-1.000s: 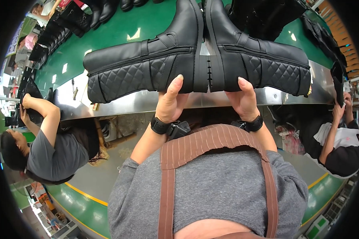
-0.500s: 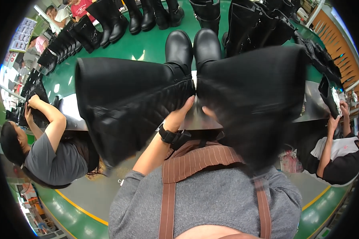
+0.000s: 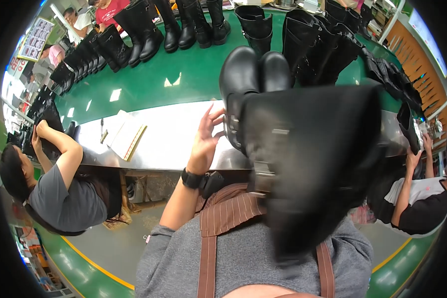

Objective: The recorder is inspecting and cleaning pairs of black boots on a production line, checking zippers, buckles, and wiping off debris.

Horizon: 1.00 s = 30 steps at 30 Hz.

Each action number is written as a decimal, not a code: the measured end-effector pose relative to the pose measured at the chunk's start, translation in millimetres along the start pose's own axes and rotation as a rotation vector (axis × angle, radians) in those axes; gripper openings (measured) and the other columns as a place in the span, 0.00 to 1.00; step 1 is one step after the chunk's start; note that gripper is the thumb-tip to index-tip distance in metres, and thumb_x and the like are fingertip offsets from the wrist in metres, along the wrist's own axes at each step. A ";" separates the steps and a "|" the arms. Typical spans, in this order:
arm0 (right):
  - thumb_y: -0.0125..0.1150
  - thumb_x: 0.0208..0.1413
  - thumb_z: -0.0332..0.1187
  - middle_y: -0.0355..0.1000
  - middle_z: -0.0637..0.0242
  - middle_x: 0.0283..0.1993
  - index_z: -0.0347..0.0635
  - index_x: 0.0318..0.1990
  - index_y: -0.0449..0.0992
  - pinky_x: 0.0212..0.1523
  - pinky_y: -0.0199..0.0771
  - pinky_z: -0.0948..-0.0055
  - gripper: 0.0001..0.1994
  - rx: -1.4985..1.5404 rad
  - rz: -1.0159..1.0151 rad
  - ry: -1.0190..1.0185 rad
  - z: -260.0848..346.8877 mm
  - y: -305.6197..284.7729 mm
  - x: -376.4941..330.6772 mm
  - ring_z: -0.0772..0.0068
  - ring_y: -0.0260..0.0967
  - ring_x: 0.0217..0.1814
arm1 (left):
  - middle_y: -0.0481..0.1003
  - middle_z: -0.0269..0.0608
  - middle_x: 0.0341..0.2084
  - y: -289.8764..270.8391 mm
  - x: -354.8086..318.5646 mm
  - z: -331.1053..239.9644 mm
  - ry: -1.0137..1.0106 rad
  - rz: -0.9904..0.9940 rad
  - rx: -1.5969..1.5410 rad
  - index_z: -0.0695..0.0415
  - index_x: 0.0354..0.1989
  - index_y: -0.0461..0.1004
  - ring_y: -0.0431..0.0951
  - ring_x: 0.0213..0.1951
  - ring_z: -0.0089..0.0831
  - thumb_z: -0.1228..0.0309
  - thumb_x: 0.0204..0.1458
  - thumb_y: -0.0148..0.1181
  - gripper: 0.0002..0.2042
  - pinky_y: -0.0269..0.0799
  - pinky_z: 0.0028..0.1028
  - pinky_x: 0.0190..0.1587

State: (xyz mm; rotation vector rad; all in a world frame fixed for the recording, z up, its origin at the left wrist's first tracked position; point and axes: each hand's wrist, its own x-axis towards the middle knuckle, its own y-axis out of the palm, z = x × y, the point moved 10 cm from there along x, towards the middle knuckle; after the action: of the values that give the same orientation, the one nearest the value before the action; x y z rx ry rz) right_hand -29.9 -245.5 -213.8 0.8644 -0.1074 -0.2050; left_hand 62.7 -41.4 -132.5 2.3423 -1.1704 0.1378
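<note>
Observed: two black boots are up in front of my chest, over the near edge of the table (image 3: 179,134), which is bare metal along my side and glossy green farther in. The near boot (image 3: 313,154) covers most of the second boot (image 3: 274,72), of which I see mainly the rounded toe, just beside the first one's. Both toes point away from me; the near boot's wide shaft spreads to the right and down across my brown striped apron (image 3: 228,216), its lower and outer parts blurred. A silver buckle (image 3: 264,174) shows on its side. Left grip (image 3: 203,144): open, fingers spread and slightly curled, close to the left side of the near boot; contact cannot be confirmed. A black band (image 3: 193,179) circles that wrist. Right grip: hidden behind the boots, so I cannot tell whether it is closed on either of them. Left of my left grip, a pale notepad (image 3: 126,139) lies at a slant on the metal, with a dark pen (image 3: 103,131) near it. On the green, a row of black boots (image 3: 144,37) runs along the far left, and more upright boots (image 3: 303,42) stand beyond the pair. At far right, a co-worker (image 3: 412,198) holds a dark boot (image 3: 407,126).
</note>
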 end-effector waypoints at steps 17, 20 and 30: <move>0.41 0.65 0.47 0.61 0.49 0.64 0.37 0.61 0.64 0.67 0.55 0.48 0.25 0.174 0.316 0.061 -6.8 74.9 -28.4 0.52 0.59 0.66 | 0.66 0.49 0.59 10.1 -4.3 50.1 -0.304 0.141 -0.869 0.60 0.64 0.59 0.69 0.59 0.39 0.51 0.66 0.32 0.27 0.64 0.39 0.62; 0.43 0.65 0.49 0.58 0.51 0.67 0.39 0.64 0.61 0.68 0.54 0.43 0.27 0.206 -0.119 0.090 -24.8 35.4 -21.2 0.49 0.56 0.69 | 0.64 0.47 0.61 -6.1 -15.9 54.1 -0.373 -0.050 -0.731 0.59 0.66 0.56 0.65 0.62 0.39 0.52 0.66 0.33 0.27 0.60 0.40 0.64; 0.52 0.62 0.49 0.64 0.60 0.61 0.42 0.62 0.61 0.64 0.63 0.59 0.27 0.214 -0.203 -0.039 -24.5 61.9 -33.3 0.62 0.62 0.63 | 0.65 0.39 0.60 -29.1 -29.3 38.7 -0.196 -0.309 -0.563 0.52 0.64 0.57 0.66 0.61 0.35 0.48 0.60 0.48 0.30 0.61 0.38 0.63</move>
State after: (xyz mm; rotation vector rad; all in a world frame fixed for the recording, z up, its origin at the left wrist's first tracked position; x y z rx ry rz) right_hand -49.7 -180.8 -182.7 1.0850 -0.0788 -0.4059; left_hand 61.8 -24.8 -186.6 2.0160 -0.7802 -0.4781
